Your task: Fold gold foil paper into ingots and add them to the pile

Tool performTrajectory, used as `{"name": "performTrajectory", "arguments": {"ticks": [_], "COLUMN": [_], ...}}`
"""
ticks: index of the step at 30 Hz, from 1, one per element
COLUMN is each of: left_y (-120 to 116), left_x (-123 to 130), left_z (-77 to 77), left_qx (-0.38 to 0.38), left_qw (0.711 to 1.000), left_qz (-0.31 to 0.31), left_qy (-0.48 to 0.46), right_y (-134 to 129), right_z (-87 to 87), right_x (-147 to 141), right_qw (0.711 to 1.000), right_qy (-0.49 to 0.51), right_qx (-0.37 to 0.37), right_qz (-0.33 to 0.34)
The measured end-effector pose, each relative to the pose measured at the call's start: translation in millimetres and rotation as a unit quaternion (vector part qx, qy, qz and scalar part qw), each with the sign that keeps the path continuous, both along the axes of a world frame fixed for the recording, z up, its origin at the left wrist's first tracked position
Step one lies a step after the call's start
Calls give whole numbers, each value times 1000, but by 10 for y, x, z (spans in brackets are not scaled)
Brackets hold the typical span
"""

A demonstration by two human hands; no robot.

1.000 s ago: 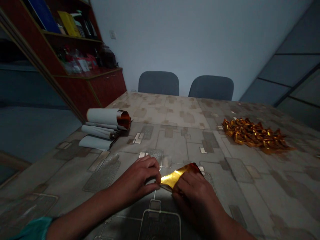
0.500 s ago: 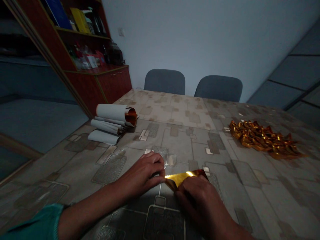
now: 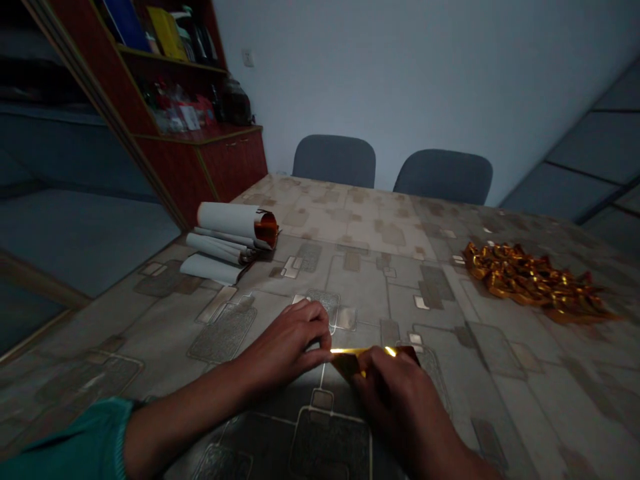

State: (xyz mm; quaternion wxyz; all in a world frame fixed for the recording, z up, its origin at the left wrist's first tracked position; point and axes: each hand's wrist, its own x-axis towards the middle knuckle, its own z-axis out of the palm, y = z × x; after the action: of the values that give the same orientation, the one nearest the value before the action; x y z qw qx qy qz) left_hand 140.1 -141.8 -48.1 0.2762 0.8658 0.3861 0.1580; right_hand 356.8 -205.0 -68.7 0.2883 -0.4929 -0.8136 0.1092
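From the head camera, a thin, folded sheet of gold foil point(image 3: 350, 361) lies on the patterned grey tabletop point(image 3: 370, 287) between both hands. It looks light, soft and slippery, quick to crease, so it is best held flat by its edges. The right hand point(image 3: 400, 400) has its grip clamped on the foil from above. The left hand's point(image 3: 283, 353) grip sits together at the foil's edge, though I cannot tell whether it is clamped. Farther off lie white-backed foil rolls point(image 3: 230, 221) and a heap of crumpled gold foil pieces point(image 3: 533, 283).
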Motion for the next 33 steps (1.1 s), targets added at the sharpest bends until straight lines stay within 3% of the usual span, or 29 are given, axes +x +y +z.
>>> {"name": "performTrajectory", "arguments": {"ticks": [10, 17, 33], "left_y": [-36, -20, -34], "left_x": [40, 42, 80], "left_z": [24, -17, -15], "left_qx": [-2, 6, 30], "left_qw": [999, 999, 998], "left_qz": [36, 37, 40], "left_qy": [20, 21, 48], "right_y": [5, -3, -29], "right_z": [-77, -48, -130], "right_x": [11, 20, 40], "right_qw": [999, 1000, 999], "right_qy": [-13, -10, -3], "right_qx": [-11, -23, -47], "right_qz": [-41, 14, 3]}}
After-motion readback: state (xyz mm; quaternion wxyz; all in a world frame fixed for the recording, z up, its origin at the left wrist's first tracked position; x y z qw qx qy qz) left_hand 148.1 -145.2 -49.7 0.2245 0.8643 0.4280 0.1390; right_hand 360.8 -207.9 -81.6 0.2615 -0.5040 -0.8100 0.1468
